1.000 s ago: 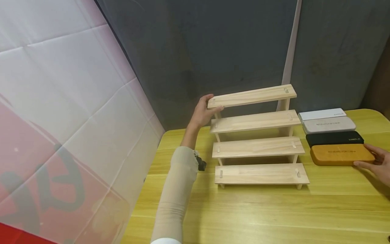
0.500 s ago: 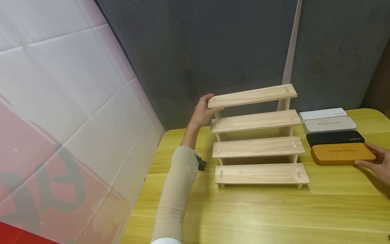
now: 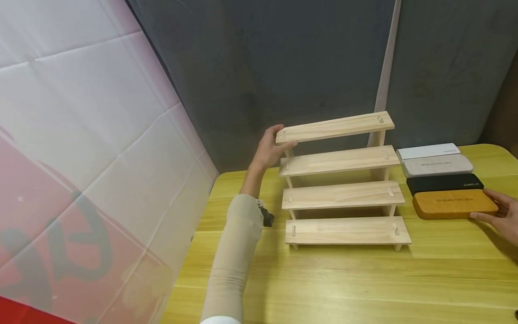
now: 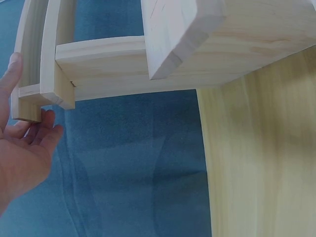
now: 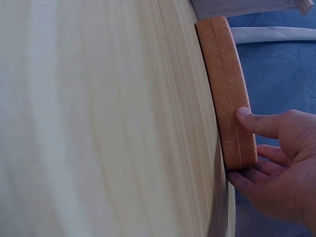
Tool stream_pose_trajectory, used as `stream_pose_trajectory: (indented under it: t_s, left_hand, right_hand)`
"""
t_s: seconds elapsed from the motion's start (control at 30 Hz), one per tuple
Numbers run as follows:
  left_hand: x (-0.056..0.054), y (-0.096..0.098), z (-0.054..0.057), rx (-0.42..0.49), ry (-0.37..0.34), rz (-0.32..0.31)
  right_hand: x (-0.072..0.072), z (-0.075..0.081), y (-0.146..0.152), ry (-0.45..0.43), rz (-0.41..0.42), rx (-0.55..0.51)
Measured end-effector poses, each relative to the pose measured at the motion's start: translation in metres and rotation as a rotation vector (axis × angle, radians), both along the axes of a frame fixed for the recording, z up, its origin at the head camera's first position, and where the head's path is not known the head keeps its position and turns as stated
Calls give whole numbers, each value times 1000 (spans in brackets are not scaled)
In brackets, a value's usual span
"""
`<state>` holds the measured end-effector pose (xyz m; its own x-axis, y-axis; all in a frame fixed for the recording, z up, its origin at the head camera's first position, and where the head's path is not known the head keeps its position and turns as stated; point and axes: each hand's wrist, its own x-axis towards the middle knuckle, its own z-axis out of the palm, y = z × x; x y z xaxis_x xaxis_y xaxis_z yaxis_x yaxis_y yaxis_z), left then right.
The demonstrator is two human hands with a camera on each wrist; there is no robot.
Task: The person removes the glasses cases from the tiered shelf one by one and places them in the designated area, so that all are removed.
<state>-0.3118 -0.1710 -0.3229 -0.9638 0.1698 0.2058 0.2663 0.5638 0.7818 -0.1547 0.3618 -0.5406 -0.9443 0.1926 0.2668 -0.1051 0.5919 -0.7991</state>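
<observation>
A pale wooden tiered rack (image 3: 344, 196) with several stepped shelves stands on the table. My left hand (image 3: 270, 147) grips the left end of its top shelf, thumb at the front edge and fingers at the back; the left wrist view shows the hand (image 4: 27, 148) around that end. At the right, an orange glasses case (image 3: 455, 204) lies flat. My right hand (image 3: 502, 213) holds its right end. In the right wrist view the thumb (image 5: 259, 123) presses the front side of the case (image 5: 227, 94), and the other fingers go round its end, partly hidden.
Behind the orange case lie a black glasses case (image 3: 445, 182), a grey one (image 3: 437, 165) and a white one (image 3: 430, 151), in a row right of the rack. A dark curtain (image 3: 307, 58) hangs behind the table (image 3: 344, 288). A printed cloth wall (image 3: 101, 135) rises on the left.
</observation>
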Motion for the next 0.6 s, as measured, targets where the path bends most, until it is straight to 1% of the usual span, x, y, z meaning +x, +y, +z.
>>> stream_pose_trajectory:
  t_s: [0.13,0.37,0.43,0.6]
  left_hand:
    - [0,0,0,0,5,1]
    - [-1,2,-2,-6,-1,7]
    - [-1,3,-3,-7,10,8]
    - [-2,6,-5,-4,33,17]
  right_hand:
    - [0,6,-3,-34,-12,7]
    - [3,9,-5,-41,-1,-3]
    - [4,12,-6,-43,2,-11]
    - [3,14,-6,-57,1,-18]
